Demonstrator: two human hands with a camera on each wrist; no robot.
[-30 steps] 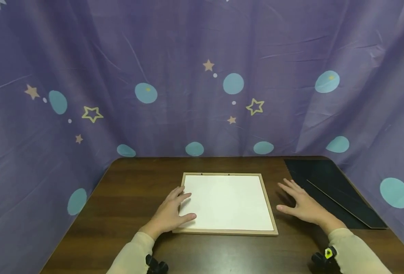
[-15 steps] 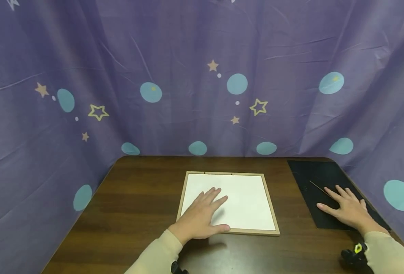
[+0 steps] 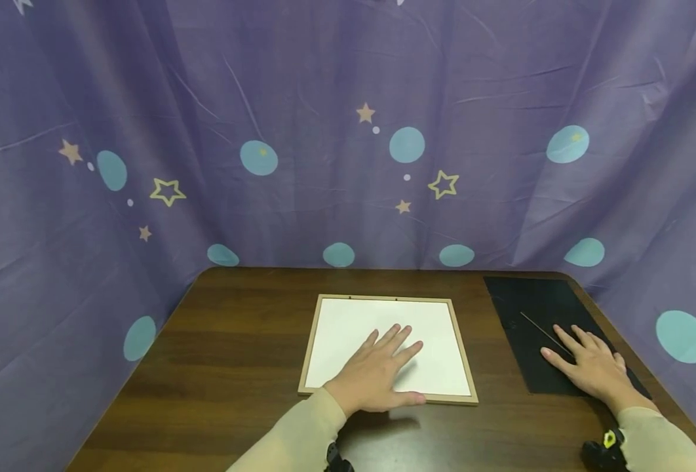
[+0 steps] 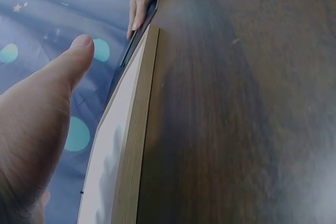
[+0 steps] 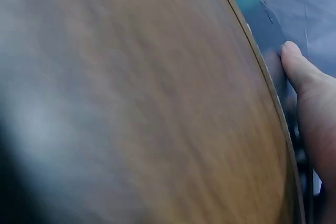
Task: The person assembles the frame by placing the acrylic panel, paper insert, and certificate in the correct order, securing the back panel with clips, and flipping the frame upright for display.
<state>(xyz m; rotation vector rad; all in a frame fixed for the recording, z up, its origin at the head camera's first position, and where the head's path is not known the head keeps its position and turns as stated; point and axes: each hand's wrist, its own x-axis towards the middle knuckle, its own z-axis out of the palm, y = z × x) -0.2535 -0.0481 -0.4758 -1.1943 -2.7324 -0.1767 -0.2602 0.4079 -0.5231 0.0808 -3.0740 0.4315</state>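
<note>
A white board (image 3: 348, 328) in a pale wooden frame lies flat on the brown table. Over its near half my left hand (image 3: 377, 375) is spread with straight fingers. In the left wrist view, a shadow of the fingers falls on the white surface, and the thumb stands apart from the frame (image 4: 137, 129). To the right, my right hand (image 3: 598, 370) lies with fingers spread over a black sheet (image 3: 519, 295). A thin pale line (image 3: 537, 324) runs across the black surface and passes out of sight beneath that hand. Neither hand grips anything.
The wooden table (image 3: 248, 341) has rounded far corners. A purple curtain (image 3: 301, 98) with stars and blue dots hangs behind it and at both sides. A dark wrist device (image 3: 604, 454) is at the right sleeve.
My left hand has moved right, from the frame's left edge to over the white board. My right hand has moved right, from the bare table onto the black sheet.
</note>
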